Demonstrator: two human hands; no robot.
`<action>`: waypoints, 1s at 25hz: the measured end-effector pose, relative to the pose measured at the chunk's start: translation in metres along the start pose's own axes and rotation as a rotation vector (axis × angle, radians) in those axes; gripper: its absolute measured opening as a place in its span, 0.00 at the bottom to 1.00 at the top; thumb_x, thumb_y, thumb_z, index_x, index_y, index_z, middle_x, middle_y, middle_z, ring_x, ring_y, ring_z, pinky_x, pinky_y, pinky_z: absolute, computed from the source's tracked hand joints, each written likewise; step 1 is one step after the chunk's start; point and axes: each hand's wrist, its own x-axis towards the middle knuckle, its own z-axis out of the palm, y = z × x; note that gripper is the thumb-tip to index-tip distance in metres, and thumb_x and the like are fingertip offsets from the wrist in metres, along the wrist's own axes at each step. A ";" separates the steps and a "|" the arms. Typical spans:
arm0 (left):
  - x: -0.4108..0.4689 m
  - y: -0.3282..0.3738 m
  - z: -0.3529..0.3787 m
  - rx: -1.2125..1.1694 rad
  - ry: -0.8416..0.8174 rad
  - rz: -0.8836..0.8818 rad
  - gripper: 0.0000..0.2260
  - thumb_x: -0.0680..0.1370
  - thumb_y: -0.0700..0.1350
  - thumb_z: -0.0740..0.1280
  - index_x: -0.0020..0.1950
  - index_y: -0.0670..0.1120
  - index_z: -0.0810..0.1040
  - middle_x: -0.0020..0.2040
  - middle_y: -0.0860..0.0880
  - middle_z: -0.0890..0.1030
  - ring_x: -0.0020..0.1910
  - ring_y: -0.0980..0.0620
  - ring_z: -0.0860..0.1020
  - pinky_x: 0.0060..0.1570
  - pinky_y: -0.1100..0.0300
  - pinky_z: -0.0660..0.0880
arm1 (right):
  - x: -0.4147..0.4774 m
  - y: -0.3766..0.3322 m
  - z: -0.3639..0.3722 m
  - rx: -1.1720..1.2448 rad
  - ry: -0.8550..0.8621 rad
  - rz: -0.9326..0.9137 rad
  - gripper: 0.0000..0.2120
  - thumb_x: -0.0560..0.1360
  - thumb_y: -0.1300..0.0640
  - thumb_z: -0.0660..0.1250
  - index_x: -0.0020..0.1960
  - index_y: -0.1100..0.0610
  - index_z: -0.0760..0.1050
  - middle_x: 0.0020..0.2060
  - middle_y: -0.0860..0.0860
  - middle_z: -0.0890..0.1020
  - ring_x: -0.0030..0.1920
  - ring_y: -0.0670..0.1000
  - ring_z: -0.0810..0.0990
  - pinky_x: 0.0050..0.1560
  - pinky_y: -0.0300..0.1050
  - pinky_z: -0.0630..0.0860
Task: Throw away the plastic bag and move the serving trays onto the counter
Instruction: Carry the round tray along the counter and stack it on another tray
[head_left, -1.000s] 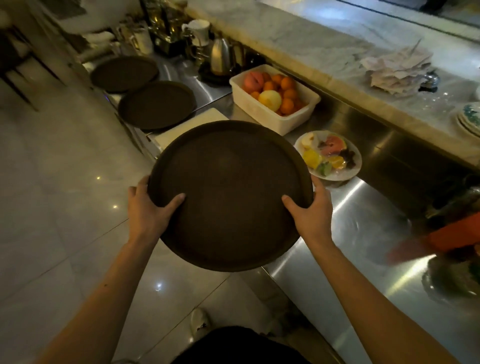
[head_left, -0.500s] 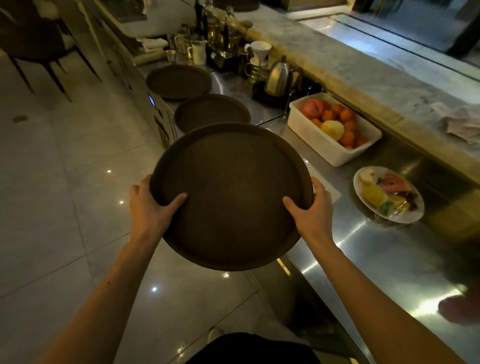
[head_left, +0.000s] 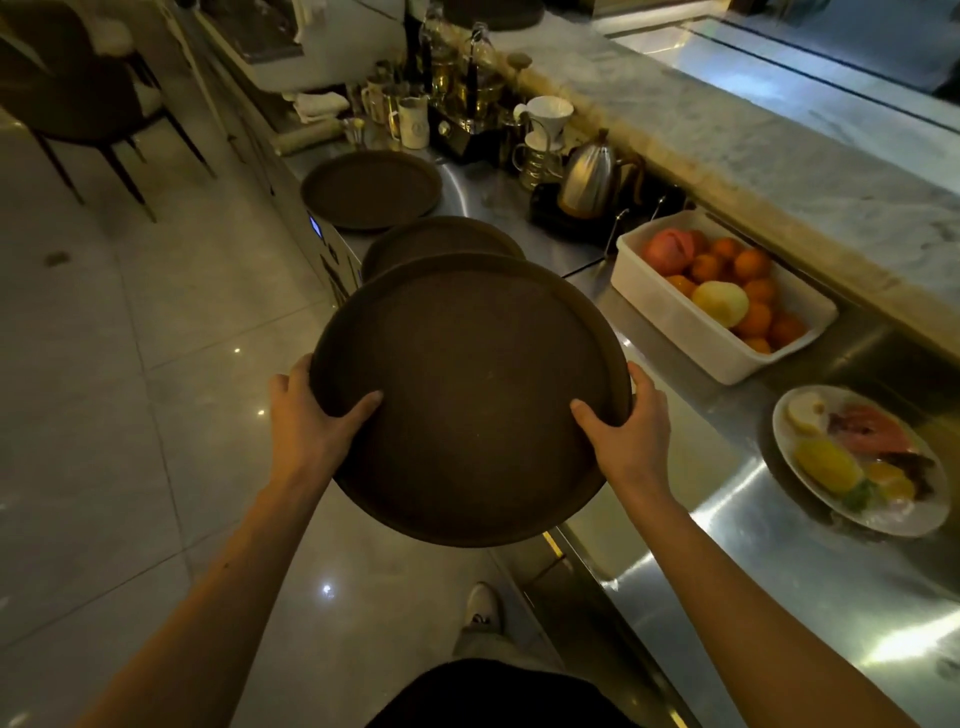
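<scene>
A round dark brown serving tray (head_left: 467, 395) is held in the air at the steel counter's (head_left: 769, 571) left edge, tilted slightly. My left hand (head_left: 306, 421) grips its left rim and my right hand (head_left: 628, 426) grips its right rim, thumbs on top. Two more round dark trays lie flat on the counter beyond it: the nearer tray (head_left: 441, 241) is partly hidden behind the held one, the far tray (head_left: 371, 188) is in full view. No plastic bag is in view.
A white tub of fruit (head_left: 722, 296) and a plate of cut fruit (head_left: 857, 457) sit on the counter to the right. A kettle (head_left: 592, 176), jugs and cups (head_left: 410, 122) crowd the back. A marble ledge (head_left: 779, 150) runs along the right; tiled floor and a chair (head_left: 78, 98) lie left.
I have walked forward along the counter with the tray held in both hands. The two trays lying on the counter are now closer, and the held tray overlaps the nearer one.
</scene>
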 end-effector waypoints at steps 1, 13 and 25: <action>0.013 0.003 0.004 0.018 -0.003 -0.003 0.41 0.68 0.54 0.77 0.76 0.47 0.61 0.71 0.43 0.66 0.68 0.41 0.70 0.63 0.46 0.71 | 0.012 -0.001 0.007 0.004 -0.006 0.010 0.37 0.71 0.48 0.74 0.74 0.52 0.62 0.63 0.54 0.71 0.62 0.55 0.74 0.56 0.46 0.74; 0.152 -0.010 0.035 0.126 -0.072 -0.062 0.40 0.69 0.56 0.76 0.76 0.47 0.61 0.70 0.42 0.67 0.67 0.40 0.70 0.62 0.46 0.72 | 0.110 -0.033 0.098 -0.017 -0.078 0.090 0.36 0.71 0.50 0.74 0.74 0.53 0.62 0.60 0.53 0.70 0.56 0.48 0.70 0.58 0.45 0.72; 0.340 -0.040 0.035 0.128 -0.344 0.046 0.38 0.70 0.54 0.75 0.75 0.45 0.63 0.69 0.42 0.66 0.66 0.41 0.71 0.64 0.48 0.71 | 0.148 -0.087 0.227 -0.179 0.066 0.261 0.33 0.71 0.47 0.73 0.71 0.56 0.66 0.60 0.56 0.70 0.59 0.56 0.73 0.61 0.51 0.71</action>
